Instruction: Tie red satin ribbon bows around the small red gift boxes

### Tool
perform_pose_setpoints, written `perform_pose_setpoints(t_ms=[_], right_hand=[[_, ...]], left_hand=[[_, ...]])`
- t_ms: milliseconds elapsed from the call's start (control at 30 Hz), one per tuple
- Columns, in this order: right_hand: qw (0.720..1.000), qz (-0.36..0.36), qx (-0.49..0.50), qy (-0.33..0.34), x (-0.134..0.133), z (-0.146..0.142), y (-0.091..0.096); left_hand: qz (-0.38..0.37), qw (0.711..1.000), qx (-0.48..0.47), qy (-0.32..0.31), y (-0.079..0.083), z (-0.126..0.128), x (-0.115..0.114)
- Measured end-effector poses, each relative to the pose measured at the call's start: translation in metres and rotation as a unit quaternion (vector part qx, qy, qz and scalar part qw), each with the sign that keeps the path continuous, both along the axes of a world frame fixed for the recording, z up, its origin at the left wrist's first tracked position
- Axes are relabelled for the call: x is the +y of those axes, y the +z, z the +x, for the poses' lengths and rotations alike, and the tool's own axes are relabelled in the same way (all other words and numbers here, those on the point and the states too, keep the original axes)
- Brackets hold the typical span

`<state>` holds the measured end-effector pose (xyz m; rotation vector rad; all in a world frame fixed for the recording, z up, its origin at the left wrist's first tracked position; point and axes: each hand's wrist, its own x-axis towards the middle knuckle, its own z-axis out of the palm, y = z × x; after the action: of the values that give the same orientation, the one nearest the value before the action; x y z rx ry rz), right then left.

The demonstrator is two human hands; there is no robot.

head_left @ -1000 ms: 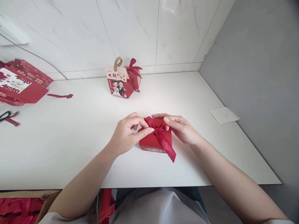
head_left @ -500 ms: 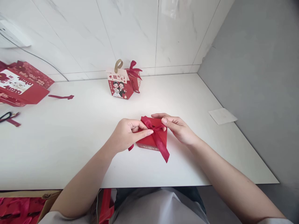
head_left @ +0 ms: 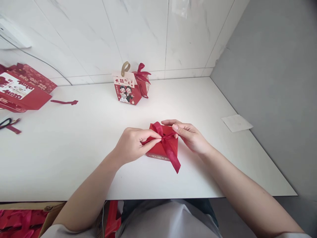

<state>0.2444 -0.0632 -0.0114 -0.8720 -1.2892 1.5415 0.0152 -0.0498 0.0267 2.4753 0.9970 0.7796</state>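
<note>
ribbon [head_left: 170, 152] pinched from both sides atop a small red box [head_left: 158, 149]

the red box sits on the worktop [head_left: 203, 178], between the two hands and toward the near edge, with the ribbon's knot [head_left: 163, 137] on its top. the left hand [head_left: 132, 143] is nearer the knot: its grip is closed to a pinch, thumb and finger tips meeting on the ribbon at the knot's left side. the right hand [head_left: 190, 134] pinches the ribbon on the other side, a finger stretched along the box's far side; how firmly it holds is hard to tell, as the thumb covers the spot. the ribbon's long tail slants from the knot nearward and to the right, over the box's near edge, while a loop stands up beyond the knot. the left fingertips hide part of the knot.

farther back, a cartoon-printed box [head_left: 127, 94] and a bow-topped box [head_left: 145, 87] stand near the wall [head_left: 138, 29]. a larger package [head_left: 37, 96] lies left, a thin strip [head_left: 64, 102] beside it; a paper slip [head_left: 237, 123] lies at the right edge.
</note>
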Motion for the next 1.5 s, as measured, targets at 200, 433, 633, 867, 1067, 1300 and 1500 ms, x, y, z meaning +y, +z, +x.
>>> perform_pose_setpoints(t_ms=[200,433,633,867,1067,1300,1500], right_hand=[[0.998,-0.044,0.052,-0.001,-0.001,-0.003,0.001],[0.999,-0.017,0.039,0.016,-0.003,-0.001,0.003],[0.999,-0.017,0.021,0.025,-0.003,0.0,0.001],[0.996,-0.049,0.07,0.012,-0.003,-0.007,0.0],[0.999,-0.012,0.046,0.01,-0.007,-0.007,0.004],[0.999,0.031,0.031,0.028,-0.009,0.001,0.006],[0.993,0.067,-0.02,0.099,-0.008,0.01,0.007]], left_hand=[[0.177,0.981,0.042,-0.071,-0.006,-0.01,0.01],[0.107,0.99,0.039,-0.086,-0.005,-0.008,0.007],[0.016,0.996,0.025,-0.082,-0.002,-0.007,0.005],[-0.025,0.994,0.029,-0.099,0.0,-0.01,0.005],[-0.053,0.991,0.016,-0.125,0.011,-0.015,0.004],[-0.064,0.992,-0.05,-0.1,0.016,-0.015,0.004],[-0.007,0.996,0.013,-0.093,0.015,-0.004,0.0]])
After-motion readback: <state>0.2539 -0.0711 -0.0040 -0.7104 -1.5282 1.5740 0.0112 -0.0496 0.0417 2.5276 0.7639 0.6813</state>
